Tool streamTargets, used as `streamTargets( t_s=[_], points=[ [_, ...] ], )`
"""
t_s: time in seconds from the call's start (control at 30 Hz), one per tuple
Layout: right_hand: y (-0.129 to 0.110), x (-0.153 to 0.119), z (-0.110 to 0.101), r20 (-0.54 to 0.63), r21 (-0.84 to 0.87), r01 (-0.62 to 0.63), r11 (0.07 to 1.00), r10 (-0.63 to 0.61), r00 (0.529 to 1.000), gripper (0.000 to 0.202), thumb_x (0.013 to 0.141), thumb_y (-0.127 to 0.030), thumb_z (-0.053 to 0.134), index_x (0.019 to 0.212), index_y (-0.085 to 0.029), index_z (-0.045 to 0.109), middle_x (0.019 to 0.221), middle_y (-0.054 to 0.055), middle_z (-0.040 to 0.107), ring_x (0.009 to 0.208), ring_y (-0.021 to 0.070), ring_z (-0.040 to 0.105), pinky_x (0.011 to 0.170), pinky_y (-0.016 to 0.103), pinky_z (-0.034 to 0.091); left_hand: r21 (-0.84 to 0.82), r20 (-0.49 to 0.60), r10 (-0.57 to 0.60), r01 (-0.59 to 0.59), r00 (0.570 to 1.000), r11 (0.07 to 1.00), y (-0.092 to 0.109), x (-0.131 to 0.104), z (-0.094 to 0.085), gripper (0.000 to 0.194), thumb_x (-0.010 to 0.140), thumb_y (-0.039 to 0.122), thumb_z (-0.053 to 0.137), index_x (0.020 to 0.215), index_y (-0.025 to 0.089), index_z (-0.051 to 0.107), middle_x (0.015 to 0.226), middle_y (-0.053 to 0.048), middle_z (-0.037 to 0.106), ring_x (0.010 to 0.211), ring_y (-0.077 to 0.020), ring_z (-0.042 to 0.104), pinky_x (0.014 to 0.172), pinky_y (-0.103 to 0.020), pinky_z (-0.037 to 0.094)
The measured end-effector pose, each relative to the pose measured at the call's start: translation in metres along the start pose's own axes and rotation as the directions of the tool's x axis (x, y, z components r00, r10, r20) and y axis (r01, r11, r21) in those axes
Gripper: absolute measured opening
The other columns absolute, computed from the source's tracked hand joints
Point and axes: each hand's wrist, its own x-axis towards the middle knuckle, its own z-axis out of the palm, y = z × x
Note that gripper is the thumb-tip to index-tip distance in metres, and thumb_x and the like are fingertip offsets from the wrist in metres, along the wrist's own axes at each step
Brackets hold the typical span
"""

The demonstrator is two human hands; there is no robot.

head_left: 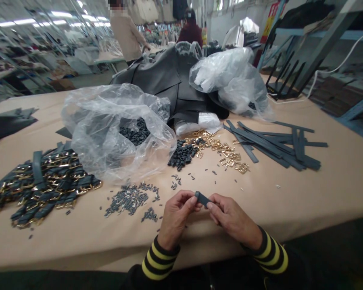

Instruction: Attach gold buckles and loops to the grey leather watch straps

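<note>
Left grip (179, 213) and right grip (233, 217) are both clamped, thumb against fingers, on a short, flat, dark-grey strip (203, 199) above the near part of the beige-covered counter (305, 193); fingertips hide parts of both its ends from me. Crumpled clear plastic bag (109, 157) folds partly veil small black loops (136, 132). My view cuts off the gold-buckled dark strap pile (53, 183) at left, and the scattered tiny grey pieces (125, 200) are too small to identify.

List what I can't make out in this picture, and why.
All in the head view:
grey strip: one end hidden by the right hand
bagged dark loops: partly veiled by the clear bag
dark sheet: cut off by the left edge
small pieces: too tiny to count
</note>
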Motion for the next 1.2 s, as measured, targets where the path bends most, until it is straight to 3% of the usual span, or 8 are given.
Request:
streamTargets(
  t_s=[0.17, 0.3, 0.5, 0.63, 0.87, 0.97, 1.07, 1.2],
  points=[
    [-0.001, -0.006, -0.006, -0.046, -0.303, 0.053, 0.951, -0.071, 0.996, 0.022, 0.086, -0.025, 0.042, 0.066, -0.017, 0.045, 0.055, -0.003, 0.044, 0.053, 0.0104, 0.042, 0.053, 0.024, 0.029, 0.43, 0.008, 0.283, -0.259, 0.959, 0.865, -0.005, -0.014, 0.012, 0.013, 0.079, 0.02, 0.053, 0.089, 0.017, 0.06, 0.079, -0.006, 0.068, 0.072, -0.0162, 0.065, 0.068, -0.027, 0.052],
    [0.005, -0.009, -0.002, -0.049, -0.129, 0.051, 0.99, -0.058, 0.997, 0.027, 0.09, -0.031, 0.034, 0.067, -0.018, 0.041, 0.055, -0.004, 0.044, 0.052, 0.0102, 0.043, 0.052, 0.023, 0.032, 0.576, 0.081, 0.519, -0.465, 0.851, 0.673, -0.018, -0.024, 0.026, 0.021, 0.08, 0.016, 0.05, 0.097, 0.019, 0.061, 0.094, -0.009, 0.067, 0.089, -0.0194, 0.062, 0.081, -0.03, 0.049],
    [0.011, -0.011, 0.007, -0.095, -0.067, 0.067, 0.996, -0.073, 0.993, 0.03, 0.091, -0.04, 0.029, 0.076, -0.018, 0.042, 0.054, -0.005, 0.044, 0.05, 0.01, 0.043, 0.051, 0.022, 0.034, 0.255, -0.124, 0.149, -0.114, 0.981, 0.96, -0.009, -0.013, 0.032, 0.016, 0.081, 0.029, 0.051, 0.09, 0.017, 0.055, 0.074, -0.002, 0.06, 0.065, -0.0132, 0.058, 0.058, -0.024, 0.049],
    [0.016, -0.008, 0.007, -0.132, -0.061, 0.021, 0.998, -0.029, 0.991, 0.033, 0.091, -0.043, 0.028, 0.105, -0.016, 0.04, 0.062, -0.002, 0.053, 0.057, 0.0122, 0.052, 0.055, 0.023, 0.038, 0.219, 0.12, -0.03, 0.003, 0.992, 0.976, -0.002, -0.006, 0.033, 0.019, 0.076, 0.033, 0.057, 0.073, 0.014, 0.056, 0.059, 0.003, 0.052, 0.052, -0.0087, 0.048, 0.048, -0.02, 0.04],
    [0.016, 0.001, -0.014, -0.086, 0.046, 0.099, 0.994, -0.095, 0.992, 0.028, 0.089, -0.041, 0.037, 0.082, -0.016, 0.048, 0.068, 0.003, 0.061, 0.063, 0.0124, 0.058, 0.062, 0.024, 0.043, 0.016, 0.19, -0.136, 0.135, 0.972, 0.991, 0.001, 0.009, 0.039, 0.029, 0.08, 0.04, 0.05, 0.072, 0.012, 0.054, 0.056, 0.0, 0.052, 0.047, -0.008, 0.044, 0.046, -0.02, 0.036],
    [0.017, 0.006, -0.032, -0.136, 0.057, 0.115, 0.992, -0.107, 0.985, 0.03, 0.088, -0.041, 0.04, 0.074, -0.016, 0.049, 0.065, 0.002, 0.06, 0.057, 0.0103, 0.054, 0.056, 0.023, 0.042, 0.157, 0.212, -0.046, 0.012, 0.976, 0.988, 0.012, 0.034, 0.039, 0.032, 0.084, 0.04, 0.042, 0.07, 0.013, 0.054, 0.056, 0.0, 0.052, 0.05, -0.0103, 0.049, 0.05, -0.022, 0.041],
    [0.021, 0.01, -0.047, -0.207, 0.141, 0.009, 0.99, 0.021, 0.978, 0.033, 0.086, -0.045, 0.04, 0.075, -0.015, 0.049, 0.054, -0.003, 0.052, 0.04, 0.0064, 0.042, 0.041, 0.02, 0.036, 0.702, 0.164, 0.239, -0.283, 0.957, 0.654, 0.024, 0.075, 0.04, 0.029, 0.087, 0.032, 0.036, 0.079, 0.015, 0.057, 0.068, -0.005, 0.059, 0.064, -0.0146, 0.056, 0.062, -0.027, 0.045],
    [0.026, 0.014, -0.051, -0.206, 0.315, -0.031, 0.948, 0.1, 0.973, 0.031, 0.083, -0.046, 0.045, 0.081, -0.015, 0.046, 0.067, 0.0, 0.057, 0.043, 0.0058, 0.047, 0.04, 0.019, 0.04, 0.843, 0.129, 0.326, -0.277, 0.937, 0.461, 0.027, 0.13, 0.042, 0.013, 0.081, 0.015, 0.044, 0.079, 0.013, 0.057, 0.092, -0.014, 0.057, 0.096, -0.0241, 0.05, 0.086, -0.04, 0.038]
  ],
)
